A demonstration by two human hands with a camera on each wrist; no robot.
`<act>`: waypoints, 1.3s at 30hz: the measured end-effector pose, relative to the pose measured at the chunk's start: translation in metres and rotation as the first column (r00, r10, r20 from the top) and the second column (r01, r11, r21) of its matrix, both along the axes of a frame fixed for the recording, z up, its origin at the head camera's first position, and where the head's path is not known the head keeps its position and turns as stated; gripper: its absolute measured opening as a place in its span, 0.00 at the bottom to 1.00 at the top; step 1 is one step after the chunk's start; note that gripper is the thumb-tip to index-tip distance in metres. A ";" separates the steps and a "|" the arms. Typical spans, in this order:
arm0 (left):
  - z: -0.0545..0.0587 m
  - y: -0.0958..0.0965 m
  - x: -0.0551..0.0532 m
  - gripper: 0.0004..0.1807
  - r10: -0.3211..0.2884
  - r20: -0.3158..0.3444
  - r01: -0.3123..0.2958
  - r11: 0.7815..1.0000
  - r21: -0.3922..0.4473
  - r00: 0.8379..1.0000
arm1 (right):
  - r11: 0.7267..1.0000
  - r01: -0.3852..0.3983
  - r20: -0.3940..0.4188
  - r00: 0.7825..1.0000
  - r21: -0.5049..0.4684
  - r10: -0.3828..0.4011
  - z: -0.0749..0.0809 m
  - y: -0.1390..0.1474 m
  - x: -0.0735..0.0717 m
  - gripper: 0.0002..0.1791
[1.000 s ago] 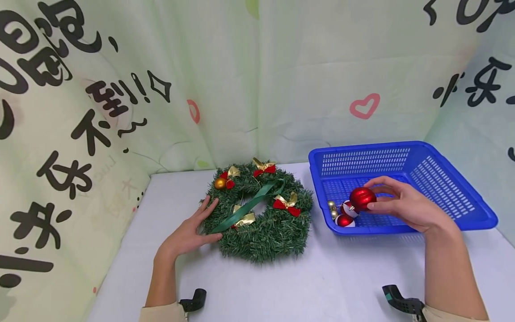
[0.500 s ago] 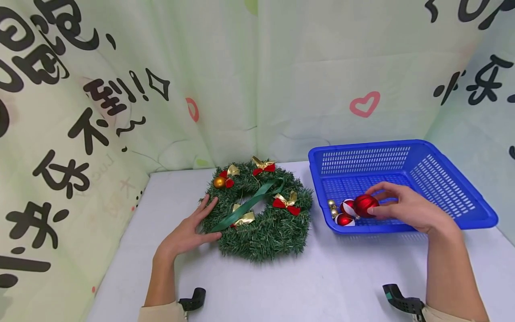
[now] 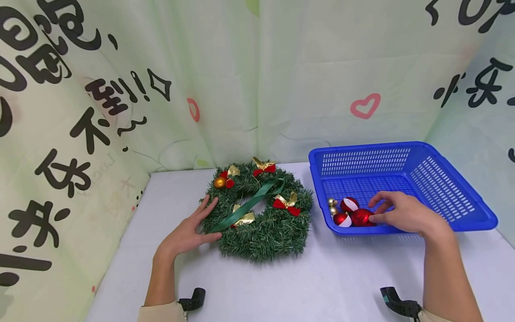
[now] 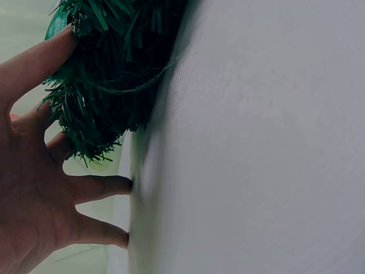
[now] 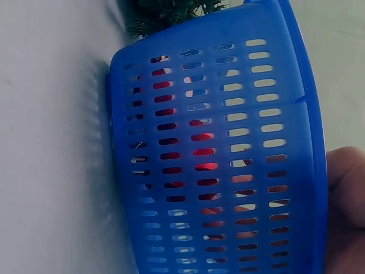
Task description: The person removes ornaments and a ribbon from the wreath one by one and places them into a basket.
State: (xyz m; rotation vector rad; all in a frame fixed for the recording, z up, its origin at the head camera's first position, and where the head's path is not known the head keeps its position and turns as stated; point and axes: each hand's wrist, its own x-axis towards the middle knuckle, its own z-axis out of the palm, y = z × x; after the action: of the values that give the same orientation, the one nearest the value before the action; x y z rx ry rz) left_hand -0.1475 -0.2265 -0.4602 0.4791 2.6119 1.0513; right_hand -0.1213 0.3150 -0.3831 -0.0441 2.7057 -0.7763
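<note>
A green wreath (image 3: 261, 241) with red-and-gold bows, a gold ball and a green ribbon lies on the table. My left hand (image 3: 187, 232) rests against its left side with fingers spread; in the left wrist view two fingertips meet the tabletop. Inside the blue basket (image 3: 438, 227), a shiny red ball (image 3: 360, 217) sits at the front left. My right hand (image 3: 406, 212) reaches over the basket's front rim, thumb at the ball's right side and the other fingers apart from it. The right wrist view shows the ball only through the basket's slots.
Beside the red ball lie two red-and-white balls (image 3: 349, 204) and several small gold balls (image 3: 332, 203). White cloth (image 3: 281, 290) covers the table. A printed curtain (image 3: 281, 89) closes off the back and sides.
My right hand has lowered the red ball onto the basket floor, and its fingers have come away from the ball's top. My left hand stays on the wreath.
</note>
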 end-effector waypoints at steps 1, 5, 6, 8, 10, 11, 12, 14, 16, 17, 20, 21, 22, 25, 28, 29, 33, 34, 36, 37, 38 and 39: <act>0.000 0.000 0.000 0.54 0.000 0.000 0.000 1.000 0.000 1.000 | 1.000 -0.002 -0.002 1.000 0.000 0.002 0.000 0.000 0.000 0.21; 0.001 -0.001 0.001 0.54 -0.001 -0.003 0.001 1.000 -0.002 1.000 | 1.000 -0.008 -0.007 1.000 0.004 0.008 -0.002 -0.002 -0.001 0.20; 0.001 -0.001 0.001 0.54 -0.001 -0.005 0.001 1.000 -0.004 1.000 | 1.000 -0.007 -0.006 1.000 0.004 0.007 -0.002 -0.003 -0.001 0.20; 0.001 -0.002 0.002 0.54 0.000 -0.004 0.000 1.000 -0.006 1.000 | 1.000 -0.009 -0.006 1.000 0.007 0.009 -0.002 -0.004 -0.001 0.20; 0.001 -0.002 0.002 0.54 0.000 -0.004 0.000 1.000 -0.008 1.000 | 1.000 -0.013 -0.008 1.000 0.009 0.013 -0.003 -0.004 -0.002 0.21; 0.001 -0.002 0.002 0.54 0.000 -0.003 0.000 1.000 -0.008 1.000 | 1.000 -0.016 -0.009 1.000 0.009 0.016 -0.003 -0.004 -0.002 0.22; 0.001 -0.002 0.002 0.54 -0.001 -0.003 0.001 1.000 -0.008 1.000 | 1.000 -0.018 -0.010 1.000 0.011 0.018 -0.003 -0.004 -0.002 0.22; 0.001 -0.002 0.002 0.54 0.000 -0.002 0.000 1.000 -0.005 1.000 | 1.000 -0.020 -0.014 1.000 0.011 0.020 -0.003 -0.004 -0.002 0.23; 0.001 -0.002 0.002 0.54 -0.001 -0.002 0.001 1.000 -0.005 1.000 | 1.000 -0.021 -0.012 1.000 0.008 0.021 -0.002 -0.004 -0.002 0.23; 0.001 -0.003 0.002 0.54 0.000 -0.002 0.000 1.000 -0.004 1.000 | 1.000 -0.021 -0.012 1.000 0.007 0.021 -0.003 -0.004 -0.002 0.23; 0.001 -0.003 0.002 0.55 -0.003 0.001 0.003 1.000 -0.005 1.000 | 1.000 -0.018 -0.010 1.000 0.008 0.018 -0.003 -0.004 -0.002 0.23; 0.001 -0.003 0.002 0.55 -0.003 0.003 0.003 1.000 -0.005 1.000 | 1.000 -0.018 -0.009 1.000 0.009 0.018 -0.003 -0.004 -0.002 0.23; 0.001 -0.003 0.002 0.55 -0.002 0.005 0.002 1.000 -0.004 1.000 | 1.000 -0.018 -0.010 1.000 0.011 0.018 -0.003 -0.004 -0.002 0.23; 0.001 -0.002 0.001 0.55 -0.004 0.005 0.004 1.000 -0.002 1.000 | 1.000 -0.016 -0.016 1.000 0.015 0.016 -0.003 -0.004 -0.002 0.23; 0.000 -0.001 0.001 0.54 -0.002 0.008 0.002 1.000 0.005 1.000 | 1.000 -0.015 -0.029 0.999 0.009 0.015 -0.003 -0.005 -0.002 0.23; 0.001 -0.001 0.001 0.54 -0.004 0.007 0.004 1.000 0.006 1.000 | 1.000 -0.015 -0.038 0.999 0.003 0.015 -0.003 -0.005 -0.002 0.22; 0.001 0.000 0.001 0.54 -0.004 0.008 0.004 1.000 0.011 1.000 | 1.000 -0.003 -0.075 0.997 -0.031 0.001 -0.002 -0.009 -0.002 0.22; 0.001 0.000 0.001 0.54 -0.004 0.008 0.004 1.000 0.011 1.000 | 0.999 0.002 -0.083 0.996 -0.039 -0.005 -0.002 -0.010 -0.002 0.22; 0.002 0.000 0.001 0.54 -0.002 0.010 0.001 1.000 0.011 1.000 | 0.999 0.018 -0.096 0.995 -0.052 -0.023 -0.001 -0.012 -0.002 0.23; 0.002 0.000 0.001 0.54 -0.001 0.011 0.001 1.000 0.010 1.000 | 0.998 0.027 -0.101 0.994 -0.055 -0.033 -0.001 -0.012 -0.002 0.24; 0.002 0.000 0.001 0.54 0.000 0.011 0.000 1.000 0.008 1.000 | 0.998 0.036 -0.105 0.994 -0.060 -0.042 0.000 -0.013 -0.002 0.25; 0.001 0.000 0.001 0.54 0.001 0.011 -0.001 1.000 0.006 1.000 | 0.997 0.042 -0.110 0.993 -0.064 -0.049 0.000 -0.014 -0.003 0.25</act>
State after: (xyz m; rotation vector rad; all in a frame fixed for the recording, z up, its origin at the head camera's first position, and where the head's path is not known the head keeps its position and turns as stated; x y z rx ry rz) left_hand -0.1463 -0.2266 -0.4587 0.4722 2.6004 1.0598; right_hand -0.1239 0.3008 -0.3827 -0.0409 2.7963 -0.8964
